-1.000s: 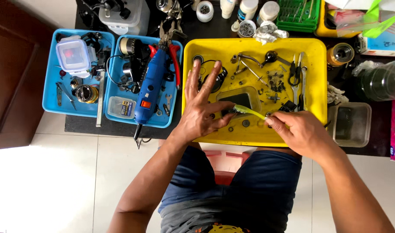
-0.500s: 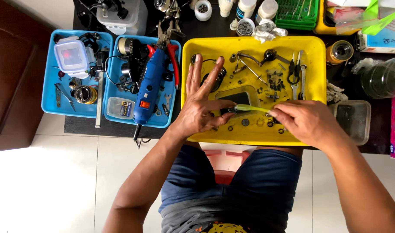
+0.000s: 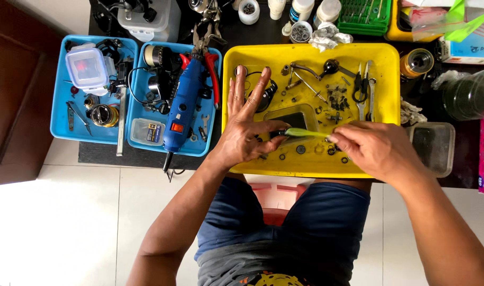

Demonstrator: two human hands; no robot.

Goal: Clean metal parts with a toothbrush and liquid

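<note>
Head view: slim yellow-green tool (image 3: pixel 305 132) pinched in right hand (image 3: pixel 377 148), left hand (image 3: pixel 244 132) fingers splayed, thumb against its dark tip.

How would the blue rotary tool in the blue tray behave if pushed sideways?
The rotary tool looks rounded along its body, so it might roll a little. It lies among pliers and clutter inside the tray, which would probably stop it. It seems bulky, likely fairly heavy.
</note>
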